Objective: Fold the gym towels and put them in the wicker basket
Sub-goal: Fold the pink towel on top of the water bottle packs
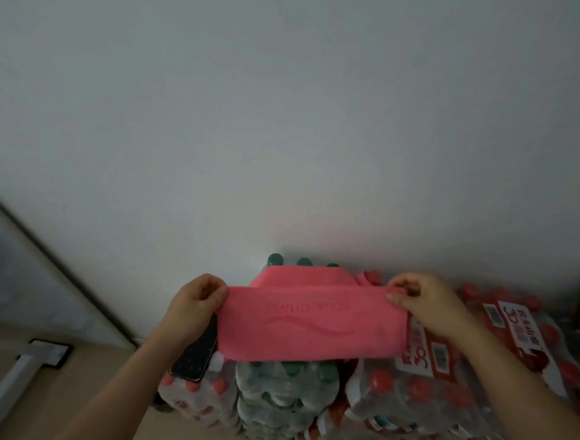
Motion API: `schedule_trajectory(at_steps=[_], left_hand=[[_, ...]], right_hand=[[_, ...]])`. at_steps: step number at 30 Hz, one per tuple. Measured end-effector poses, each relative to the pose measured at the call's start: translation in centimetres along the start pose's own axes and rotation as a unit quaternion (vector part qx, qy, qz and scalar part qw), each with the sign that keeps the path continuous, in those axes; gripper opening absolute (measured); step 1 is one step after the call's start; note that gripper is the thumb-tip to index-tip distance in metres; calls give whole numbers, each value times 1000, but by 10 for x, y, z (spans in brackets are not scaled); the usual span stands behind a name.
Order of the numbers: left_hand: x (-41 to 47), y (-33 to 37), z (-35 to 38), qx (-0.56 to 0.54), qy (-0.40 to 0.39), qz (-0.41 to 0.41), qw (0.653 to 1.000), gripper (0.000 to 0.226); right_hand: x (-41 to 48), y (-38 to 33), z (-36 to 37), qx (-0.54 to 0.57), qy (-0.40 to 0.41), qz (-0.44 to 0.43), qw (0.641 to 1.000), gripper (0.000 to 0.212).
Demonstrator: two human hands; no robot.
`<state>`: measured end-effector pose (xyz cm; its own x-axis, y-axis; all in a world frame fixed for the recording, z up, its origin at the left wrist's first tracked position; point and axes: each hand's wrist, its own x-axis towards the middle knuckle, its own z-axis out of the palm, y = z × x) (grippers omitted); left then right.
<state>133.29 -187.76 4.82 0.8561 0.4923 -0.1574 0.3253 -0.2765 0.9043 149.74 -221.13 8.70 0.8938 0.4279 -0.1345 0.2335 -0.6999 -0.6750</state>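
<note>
A pink gym towel [312, 324], folded into a wide band with faint embossed lettering, is stretched out in the air above stacked packs of bottles. My left hand [195, 304] pinches its left end. Over at the top right corner, my right hand [426, 306] pinches the towel beside a small pink hanging loop [367, 278]. A further layer of the same towel shows behind the top edge. No wicker basket is in view.
Shrink-wrapped packs of red-capped bottles [424, 390] and green-capped bottles [287, 391] stand against a plain white wall [289, 116]. A dark phone [198, 354] lies on the left pack under my left wrist. Beige floor and a white bar [5, 389] lie at the lower left.
</note>
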Motion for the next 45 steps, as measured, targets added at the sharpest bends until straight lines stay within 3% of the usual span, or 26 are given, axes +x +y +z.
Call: schedule_trajectory(at_steps=[3, 6, 15, 19, 24, 27, 29, 32, 37, 45], left_hand=[[29, -8, 11, -5, 59, -40, 997, 12], [47, -16, 22, -3, 84, -78, 993, 11], [70, -34, 51, -30, 93, -178, 979, 19], [76, -43, 54, -73, 28, -227, 971, 26], [71, -43, 46, -230, -25, -277, 933, 52], [60, -30, 43, -265, -62, -267, 924, 56], [52, -21, 45, -258, -55, -253, 931, 46], [42, -9, 50, -153, 50, -189, 969, 18], [23, 22, 52, 23, 132, -41, 990, 13], [-6, 46, 38, 140, 177, 53, 973, 9]], right_hand=[[31, -4, 10, -27, 33, -20, 999, 20], [51, -4, 18, -78, 51, -37, 995, 5], [74, 1, 42, -294, 57, -56, 952, 20], [83, -26, 64, -219, 19, -134, 966, 35], [105, -77, 106, -102, -113, -159, 975, 30], [121, -96, 128, -112, -158, -179, 965, 31], [131, -106, 137, -144, -166, -207, 953, 31], [142, -120, 140, -172, -227, -212, 935, 26], [147, -135, 130, -125, -386, -191, 894, 30], [127, -141, 96, 63, -348, -183, 917, 8]])
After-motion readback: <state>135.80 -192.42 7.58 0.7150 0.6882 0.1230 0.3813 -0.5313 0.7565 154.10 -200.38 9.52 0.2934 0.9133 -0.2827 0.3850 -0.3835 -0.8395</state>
